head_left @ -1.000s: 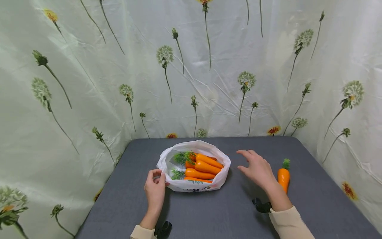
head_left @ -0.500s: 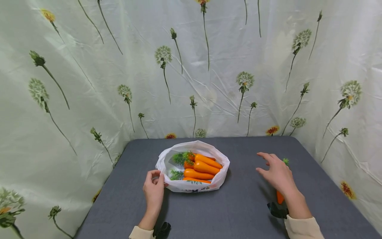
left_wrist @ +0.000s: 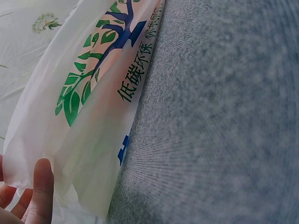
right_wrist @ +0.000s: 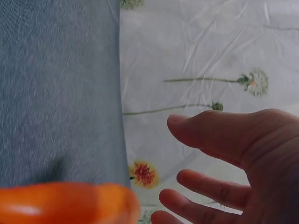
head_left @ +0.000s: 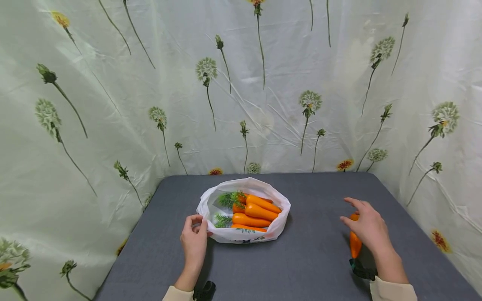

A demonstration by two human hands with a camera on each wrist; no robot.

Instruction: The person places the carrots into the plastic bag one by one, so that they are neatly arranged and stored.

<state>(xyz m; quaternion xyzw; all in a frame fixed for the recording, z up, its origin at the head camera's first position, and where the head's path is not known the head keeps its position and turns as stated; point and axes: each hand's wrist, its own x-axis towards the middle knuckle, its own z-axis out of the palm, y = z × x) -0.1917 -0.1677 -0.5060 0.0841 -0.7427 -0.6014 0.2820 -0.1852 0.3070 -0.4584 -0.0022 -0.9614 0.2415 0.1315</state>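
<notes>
A white plastic bag (head_left: 244,237) with a printed tree lies on the table with its mouth open, holding several orange carrots (head_left: 257,212) with green tops. My left hand (head_left: 194,238) pinches the bag's near left rim between thumb and fingers; the left wrist view shows the thumb against the plastic bag (left_wrist: 88,154). One loose carrot (head_left: 355,244) lies at the right of the table, partly hidden by my right hand (head_left: 370,228). That hand hovers over it with thumb and fingers spread, holding nothing. In the right wrist view the carrot (right_wrist: 65,203) appears apart from the fingertips (right_wrist: 180,126).
The dark grey table (head_left: 297,267) ends at the back against a pale curtain (head_left: 278,104) printed with dandelions. More curtain hangs along the left and right sides. Black straps (head_left: 362,271) sit on both wrists.
My right hand has moved right, away from the bag, to above the loose carrot, which it now partly covers. The left hand keeps its hold on the bag rim.
</notes>
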